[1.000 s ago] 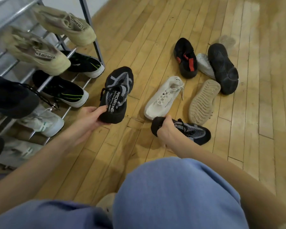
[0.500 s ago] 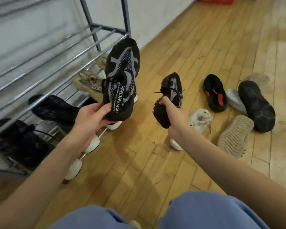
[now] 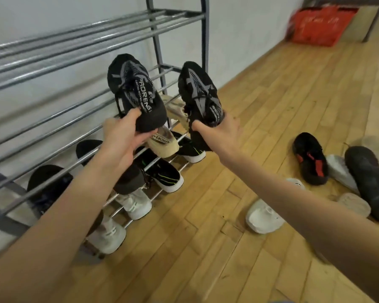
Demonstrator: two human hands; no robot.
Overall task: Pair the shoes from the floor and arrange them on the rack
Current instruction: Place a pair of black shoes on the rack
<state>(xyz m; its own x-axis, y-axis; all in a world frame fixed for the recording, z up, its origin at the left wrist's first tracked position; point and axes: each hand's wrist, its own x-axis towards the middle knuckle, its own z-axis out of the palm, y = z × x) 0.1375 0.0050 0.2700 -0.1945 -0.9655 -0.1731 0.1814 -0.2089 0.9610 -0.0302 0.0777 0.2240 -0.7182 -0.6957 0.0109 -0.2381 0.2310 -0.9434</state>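
Observation:
My left hand (image 3: 123,136) grips the heel of a black and grey knit shoe (image 3: 134,88), toe pointing up towards the metal shoe rack (image 3: 79,42). My right hand (image 3: 219,132) holds the matching black and grey shoe (image 3: 198,92) by its heel, a little to the right and level with the first. Both shoes hang in the air in front of the rack's upper tiers. On the lower tiers sit beige shoes (image 3: 164,143), black shoes with green stripes (image 3: 162,173), white shoes (image 3: 136,204) and dark shoes (image 3: 48,189).
On the wooden floor at the right lie a black shoe with red marks (image 3: 311,158), a sole-up black shoe (image 3: 370,182), a white shoe (image 3: 263,217), a beige shoe (image 3: 354,204) and a pale one (image 3: 339,171). A red crate (image 3: 319,25) stands far back.
Both hands have lifted their shoes higher and nearer the rack. The right-hand shoe has come up level beside the left one. My view has tilted up towards the rack.

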